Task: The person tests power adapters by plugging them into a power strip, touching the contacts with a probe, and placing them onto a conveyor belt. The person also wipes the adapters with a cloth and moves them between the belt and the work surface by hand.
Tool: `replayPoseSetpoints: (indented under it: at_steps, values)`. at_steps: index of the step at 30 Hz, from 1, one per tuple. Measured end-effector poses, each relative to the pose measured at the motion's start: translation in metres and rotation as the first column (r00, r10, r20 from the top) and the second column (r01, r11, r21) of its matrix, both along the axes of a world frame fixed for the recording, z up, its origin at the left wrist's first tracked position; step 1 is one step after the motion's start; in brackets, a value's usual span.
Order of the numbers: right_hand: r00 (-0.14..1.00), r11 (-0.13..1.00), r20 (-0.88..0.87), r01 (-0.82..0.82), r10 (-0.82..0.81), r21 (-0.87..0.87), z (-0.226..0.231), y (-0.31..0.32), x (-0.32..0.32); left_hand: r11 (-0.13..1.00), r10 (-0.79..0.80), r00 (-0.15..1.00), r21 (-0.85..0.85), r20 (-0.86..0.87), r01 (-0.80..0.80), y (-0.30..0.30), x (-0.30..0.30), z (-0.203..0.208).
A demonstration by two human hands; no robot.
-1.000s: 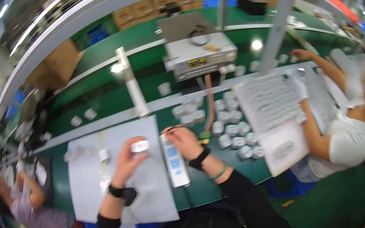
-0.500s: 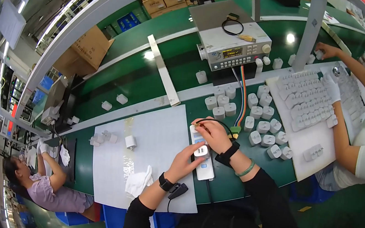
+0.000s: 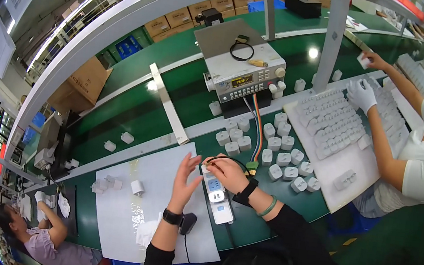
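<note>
Here the left hand (image 3: 185,180) is held wide, fingers spread, nothing gripped, just left of the white strip (image 3: 214,185). At the strip's far end, the black cable (image 3: 235,161) is pinched by the right hand (image 3: 231,173), its fingers drawn narrow; the connector is mostly hidden. Nearer the body than those fingers, a charger (image 3: 217,196) is seated on the strip. Right of the right hand, loose chargers (image 3: 290,173) are grouped on the worktop (image 3: 258,225).
</note>
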State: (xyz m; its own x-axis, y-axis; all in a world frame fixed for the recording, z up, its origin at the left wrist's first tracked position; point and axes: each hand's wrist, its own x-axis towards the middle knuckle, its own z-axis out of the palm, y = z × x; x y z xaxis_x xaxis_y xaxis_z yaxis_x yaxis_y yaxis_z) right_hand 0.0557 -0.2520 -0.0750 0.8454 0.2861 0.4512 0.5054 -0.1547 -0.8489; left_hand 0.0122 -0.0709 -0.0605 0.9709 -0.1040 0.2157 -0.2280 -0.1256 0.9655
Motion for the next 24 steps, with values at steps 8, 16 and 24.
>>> replayPoseSetpoints:
  at_steps: [8,16,24]
  values:
    - [1.0,0.982,0.025,-0.002,-0.003,0.189,0.077,-0.017,-0.018,0.991,-0.064,0.987,0.105,-0.148,0.08,-0.014,0.022,-0.023]
    - [0.984,0.992,-0.144,-0.115,0.106,-0.052,0.049,-0.033,-0.07,0.983,-0.125,0.99,0.125,-0.07,0.133,-0.007,0.028,-0.024]
    - [0.997,0.977,-0.046,-0.067,0.059,-0.203,0.036,-0.031,-0.069,0.991,-0.067,0.998,-0.116,0.007,0.068,-0.011,0.036,-0.006]
